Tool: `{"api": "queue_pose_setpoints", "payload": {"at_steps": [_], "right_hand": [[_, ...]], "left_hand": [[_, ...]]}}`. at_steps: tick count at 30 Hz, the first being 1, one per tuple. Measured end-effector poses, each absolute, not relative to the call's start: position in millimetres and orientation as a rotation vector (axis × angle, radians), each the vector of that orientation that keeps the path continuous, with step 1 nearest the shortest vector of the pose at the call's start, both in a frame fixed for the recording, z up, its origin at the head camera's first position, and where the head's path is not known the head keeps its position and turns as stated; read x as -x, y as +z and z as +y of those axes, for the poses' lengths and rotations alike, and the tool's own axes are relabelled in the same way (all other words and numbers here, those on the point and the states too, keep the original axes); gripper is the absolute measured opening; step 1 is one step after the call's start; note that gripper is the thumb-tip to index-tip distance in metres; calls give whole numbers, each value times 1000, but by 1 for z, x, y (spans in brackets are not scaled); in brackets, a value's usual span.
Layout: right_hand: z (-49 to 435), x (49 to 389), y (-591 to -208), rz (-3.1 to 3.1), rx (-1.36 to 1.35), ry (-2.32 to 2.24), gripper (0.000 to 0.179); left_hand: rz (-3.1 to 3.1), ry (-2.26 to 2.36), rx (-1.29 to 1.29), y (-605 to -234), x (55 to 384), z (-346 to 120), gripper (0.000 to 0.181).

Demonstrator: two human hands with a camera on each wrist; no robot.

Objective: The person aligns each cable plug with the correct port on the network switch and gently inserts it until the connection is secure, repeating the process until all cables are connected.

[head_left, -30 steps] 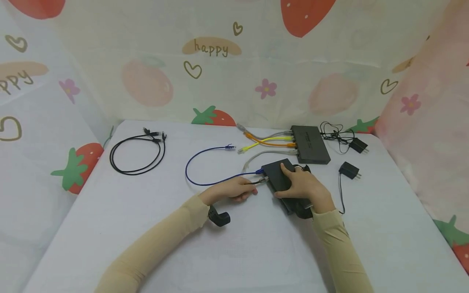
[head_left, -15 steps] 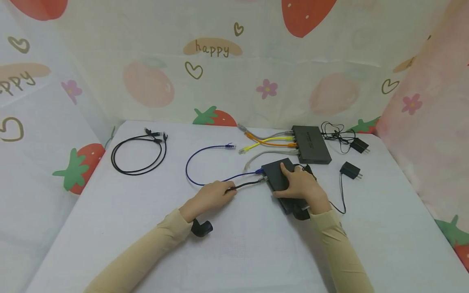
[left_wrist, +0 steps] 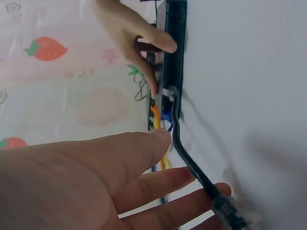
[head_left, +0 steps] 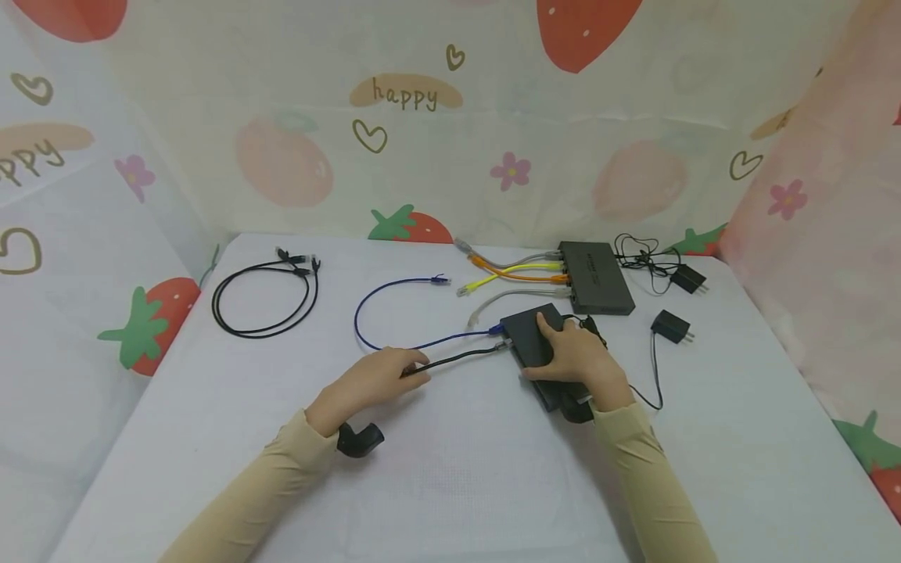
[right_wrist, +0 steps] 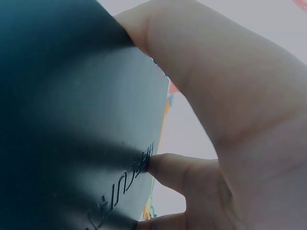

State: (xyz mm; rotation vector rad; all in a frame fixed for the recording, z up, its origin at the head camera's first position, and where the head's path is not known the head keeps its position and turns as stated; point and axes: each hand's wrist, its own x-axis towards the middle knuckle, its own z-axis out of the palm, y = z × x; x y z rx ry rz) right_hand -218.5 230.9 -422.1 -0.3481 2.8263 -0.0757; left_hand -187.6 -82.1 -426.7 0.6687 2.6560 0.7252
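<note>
A black network switch (head_left: 526, 338) lies right of the table's middle, under my right hand (head_left: 586, 361). That hand holds it, with the thumb at its edge and fingertips on its lettered top (right_wrist: 110, 143). A short black Ethernet cable (head_left: 461, 356) runs from the switch's port side to my left hand (head_left: 373, 385). In the left wrist view, the cable's free end, with a clear plug (left_wrist: 229, 211), lies across the left fingers; the thumb stands apart from it. A blue Ethernet cable (head_left: 357, 309) is plugged in beside the black one and curves away leftward.
Behind stands a second switch (head_left: 598, 277) with grey, orange and yellow cables (head_left: 517, 270). Two power adapters (head_left: 671, 326) lie at the right. A coiled black cable (head_left: 214, 301) lies at the far left. Printed cloth (head_left: 422, 156) hangs behind the table.
My left hand has moved left along the black cable, away from the switch, and its fingers have loosened. More of the cable shows. My right hand has stayed on the switch.
</note>
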Motion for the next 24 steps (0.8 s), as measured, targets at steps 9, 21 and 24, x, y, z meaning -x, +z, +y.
{"api": "queue_pose_setpoints", "payload": {"at_steps": [9,21,24], "right_hand": [[230,218,-421,2822,344,-88,102],[229,217,-422,2831,316,-78,102],[229,217,-423,2845,320,-77,103]], "left_hand": [[2518,928,-648,-420,200,-114,29],[2628,985,-532,-429,240,-160,30],[2715,990,-457,-431,249,-169,29]]}}
